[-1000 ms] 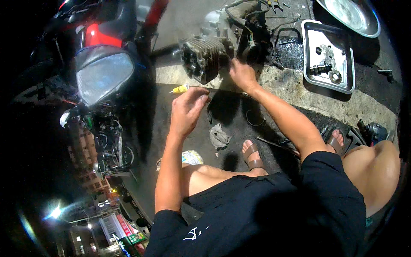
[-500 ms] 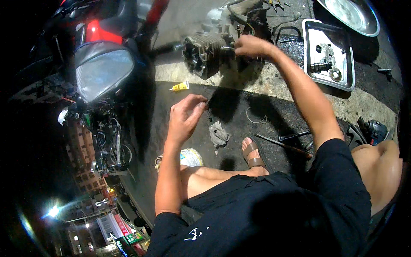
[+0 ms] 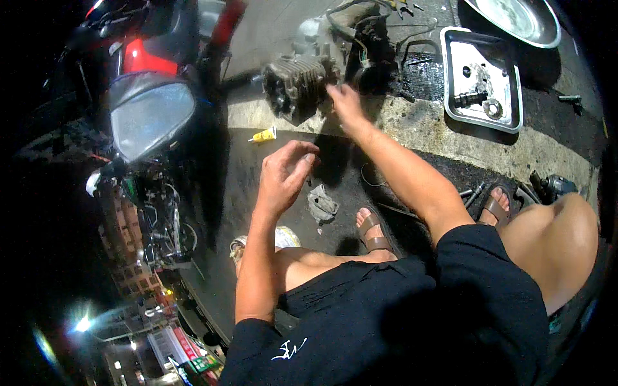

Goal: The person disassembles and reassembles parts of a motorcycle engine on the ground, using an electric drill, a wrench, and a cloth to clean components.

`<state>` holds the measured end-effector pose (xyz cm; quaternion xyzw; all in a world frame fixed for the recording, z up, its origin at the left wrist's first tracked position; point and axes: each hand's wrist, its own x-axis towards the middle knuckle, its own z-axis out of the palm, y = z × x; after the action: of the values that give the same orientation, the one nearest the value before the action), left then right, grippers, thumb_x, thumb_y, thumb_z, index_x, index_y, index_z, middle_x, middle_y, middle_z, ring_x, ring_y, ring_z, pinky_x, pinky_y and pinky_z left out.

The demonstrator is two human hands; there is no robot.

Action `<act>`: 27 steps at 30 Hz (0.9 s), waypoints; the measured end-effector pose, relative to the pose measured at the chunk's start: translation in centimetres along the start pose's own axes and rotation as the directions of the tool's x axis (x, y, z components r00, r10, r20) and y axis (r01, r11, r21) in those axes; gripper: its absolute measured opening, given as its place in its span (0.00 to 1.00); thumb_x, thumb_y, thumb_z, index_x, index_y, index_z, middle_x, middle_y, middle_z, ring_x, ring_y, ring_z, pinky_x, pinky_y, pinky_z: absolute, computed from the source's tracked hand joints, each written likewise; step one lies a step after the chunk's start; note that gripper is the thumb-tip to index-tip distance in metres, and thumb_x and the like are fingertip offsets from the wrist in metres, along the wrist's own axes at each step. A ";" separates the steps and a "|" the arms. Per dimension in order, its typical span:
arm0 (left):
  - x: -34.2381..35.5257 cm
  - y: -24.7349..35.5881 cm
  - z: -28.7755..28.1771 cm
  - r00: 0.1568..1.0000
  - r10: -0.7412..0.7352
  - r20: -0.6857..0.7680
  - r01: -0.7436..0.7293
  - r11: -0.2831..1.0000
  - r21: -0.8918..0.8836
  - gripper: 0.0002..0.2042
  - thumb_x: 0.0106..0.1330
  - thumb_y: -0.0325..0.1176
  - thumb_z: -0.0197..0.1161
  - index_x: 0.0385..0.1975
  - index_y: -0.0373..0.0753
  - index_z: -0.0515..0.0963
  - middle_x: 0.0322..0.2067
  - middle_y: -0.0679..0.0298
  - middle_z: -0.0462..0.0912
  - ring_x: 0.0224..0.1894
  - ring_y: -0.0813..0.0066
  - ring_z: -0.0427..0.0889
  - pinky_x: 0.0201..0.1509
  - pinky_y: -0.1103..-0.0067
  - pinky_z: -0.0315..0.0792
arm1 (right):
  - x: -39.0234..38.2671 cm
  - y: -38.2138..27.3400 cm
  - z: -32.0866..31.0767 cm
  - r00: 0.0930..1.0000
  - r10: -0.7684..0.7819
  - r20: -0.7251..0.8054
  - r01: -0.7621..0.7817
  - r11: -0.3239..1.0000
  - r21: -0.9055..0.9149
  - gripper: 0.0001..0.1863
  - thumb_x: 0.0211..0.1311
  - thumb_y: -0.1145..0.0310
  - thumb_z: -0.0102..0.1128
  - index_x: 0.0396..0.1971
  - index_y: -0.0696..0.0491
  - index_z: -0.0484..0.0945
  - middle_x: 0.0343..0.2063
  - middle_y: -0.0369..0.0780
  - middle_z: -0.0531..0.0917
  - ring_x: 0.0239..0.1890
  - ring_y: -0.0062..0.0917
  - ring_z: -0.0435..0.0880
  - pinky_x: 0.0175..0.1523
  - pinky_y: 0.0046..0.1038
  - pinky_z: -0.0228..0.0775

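Finned engine [image 3: 296,89] is seen ahead of both hands, lying on the pale concrete strip [image 3: 412,117]; its long axis is slanted, with the open, dark end of the finned part turned to near left and the casing and wires run off to far right. Right hand [image 3: 348,108] is clearly the nearer: its fingertips are brought up to the right side of the fins, so the engine is placed just to its left. Whether contact is made, or anything small is pinched there, cannot be told; the fingertips are lost against dark metal. Left hand [image 3: 288,172] is held further back, nearer the body and apart from the engine, which lies almost straight ahead of it; fingers are half curled with the thumb brought close, no held part can be made out, but the inside of the grasp is hidden. Yellow tube [image 3: 262,135] is left on the dark ground just ahead and to the left of that hand, grey rag [image 3: 322,204] on its near right side. Metal tray [image 3: 447,77] is set well off to the right, with a camshaft [image 3: 470,99] and a toothed gear [image 3: 492,109] laid in it
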<state>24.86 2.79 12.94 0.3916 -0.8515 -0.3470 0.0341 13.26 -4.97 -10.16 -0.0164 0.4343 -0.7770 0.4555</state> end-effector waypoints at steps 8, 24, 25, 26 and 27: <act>0.9 0.1 0.5 0.998 0.016 0.055 -0.022 0.995 0.097 0.08 0.64 0.30 0.58 0.38 0.32 0.78 0.31 0.59 0.83 0.34 0.75 0.82 0.42 0.78 0.74 | 2.3 -4.6 2.9 0.820 0.559 -0.118 -0.501 0.803 0.323 0.12 0.53 0.65 0.69 0.23 0.52 0.73 0.14 0.34 0.69 0.12 0.22 0.65 0.17 0.27 0.57; 1.6 0.8 0.7 0.996 0.084 0.030 -0.088 0.982 0.165 0.08 0.62 0.30 0.59 0.38 0.34 0.79 0.33 0.58 0.84 0.35 0.71 0.83 0.42 0.77 0.75 | 2.6 -3.5 2.8 0.830 0.558 -0.003 -0.498 0.743 0.446 0.12 0.57 0.63 0.66 0.21 0.51 0.73 0.17 0.34 0.69 0.16 0.22 0.65 0.19 0.26 0.57; 1.5 0.7 0.7 0.997 0.077 0.026 -0.080 0.984 0.158 0.08 0.62 0.30 0.59 0.38 0.34 0.79 0.34 0.58 0.84 0.35 0.71 0.83 0.42 0.77 0.75 | 2.5 -3.7 3.0 0.834 0.552 -0.024 -0.489 0.758 0.433 0.13 0.57 0.63 0.65 0.21 0.52 0.72 0.17 0.34 0.69 0.16 0.22 0.64 0.19 0.26 0.57; 1.4 0.6 0.7 0.997 0.068 0.022 -0.071 0.986 0.152 0.08 0.62 0.30 0.59 0.38 0.34 0.79 0.34 0.58 0.84 0.35 0.71 0.83 0.42 0.77 0.75 | 2.5 -3.8 3.1 0.837 0.545 -0.045 -0.480 0.771 0.418 0.14 0.58 0.62 0.65 0.20 0.52 0.72 0.17 0.34 0.69 0.16 0.22 0.64 0.19 0.26 0.56; 1.3 0.4 0.6 0.998 0.063 0.023 -0.066 0.986 0.153 0.08 0.62 0.30 0.59 0.38 0.34 0.79 0.33 0.58 0.84 0.35 0.72 0.83 0.42 0.77 0.75 | 2.4 -3.8 3.1 0.830 0.557 -0.039 -0.491 0.761 0.425 0.14 0.57 0.62 0.65 0.20 0.52 0.72 0.17 0.34 0.69 0.16 0.22 0.64 0.19 0.27 0.56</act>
<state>23.51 2.40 12.40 0.3618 -0.8882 -0.2829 0.0073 10.50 -7.97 -6.44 0.2622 0.2900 -0.6881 0.6113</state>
